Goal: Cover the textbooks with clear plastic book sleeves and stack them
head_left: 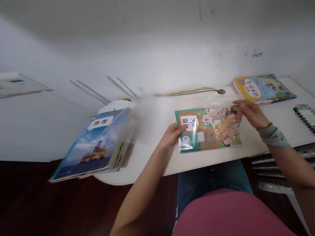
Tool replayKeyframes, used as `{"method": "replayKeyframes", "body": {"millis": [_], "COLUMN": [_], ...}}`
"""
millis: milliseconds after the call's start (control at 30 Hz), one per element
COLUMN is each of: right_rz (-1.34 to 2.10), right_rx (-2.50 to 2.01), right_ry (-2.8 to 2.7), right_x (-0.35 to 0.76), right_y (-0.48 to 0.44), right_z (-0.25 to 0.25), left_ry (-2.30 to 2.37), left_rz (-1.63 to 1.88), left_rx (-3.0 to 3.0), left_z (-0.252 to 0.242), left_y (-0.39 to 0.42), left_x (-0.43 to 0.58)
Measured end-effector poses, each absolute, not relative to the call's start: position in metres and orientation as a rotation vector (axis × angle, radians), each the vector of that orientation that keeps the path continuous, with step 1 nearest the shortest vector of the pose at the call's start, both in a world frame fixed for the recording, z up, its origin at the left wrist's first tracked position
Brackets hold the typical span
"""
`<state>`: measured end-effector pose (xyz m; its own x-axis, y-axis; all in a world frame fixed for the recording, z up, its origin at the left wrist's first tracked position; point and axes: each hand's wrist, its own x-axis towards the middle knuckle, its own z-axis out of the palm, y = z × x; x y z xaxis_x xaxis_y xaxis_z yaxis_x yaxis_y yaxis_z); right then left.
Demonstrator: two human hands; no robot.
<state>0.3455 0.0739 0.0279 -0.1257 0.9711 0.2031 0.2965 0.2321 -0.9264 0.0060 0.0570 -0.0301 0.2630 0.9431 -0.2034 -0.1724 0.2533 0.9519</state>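
Observation:
A textbook (209, 131) with a green, orange and colourful illustrated cover is held just above the white desk, turned sideways. Glare and a see-through margin show a clear plastic book cover (242, 139) around it. My left hand (171, 135) is closed on its left edge, thumb on top. At the upper right corner, my right hand (253, 114), with a grey band on the wrist, has its fingers closed at the edge of the clear cover. How much of the textbook these fingers also touch is hard to make out.
A stack of books with a blue physics book (91, 144) on top overhangs the rounded left end of the desk (115, 177). More books (265, 88) lie at the back right. A yellow cable (189, 90) runs along the wall. A phone-like device (306, 116) lies far right.

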Motion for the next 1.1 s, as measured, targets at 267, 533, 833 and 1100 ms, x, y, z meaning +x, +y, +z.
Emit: {"method": "replayKeyframes", "body": {"millis": [267, 533, 833, 1100], "right_rz": [0.232, -0.285, -0.114, 0.166], "right_rx": [-1.787, -1.440, -1.737, -2.221], "right_ry": [-2.107, -2.524, -2.518, -2.064], "right_x": [0.342, 0.289, 0.327, 0.342], "right_y": [0.147, 0.097, 0.096, 0.130], "right_z": [0.014, -0.029, -0.047, -0.022], "left_ry": [1.546, 1.616, 1.932, 2.189], "left_rz": [1.254, 0.583, 0.287, 0.318], "left_rx": [1.670, 2.454, 2.292, 1.945], "left_z": [-0.052, -0.043, -0.053, -0.028], "left_y": [0.053, 0.052, 0.064, 0.110], "left_x": [0.018, 0.064, 0.039, 0.027]}}
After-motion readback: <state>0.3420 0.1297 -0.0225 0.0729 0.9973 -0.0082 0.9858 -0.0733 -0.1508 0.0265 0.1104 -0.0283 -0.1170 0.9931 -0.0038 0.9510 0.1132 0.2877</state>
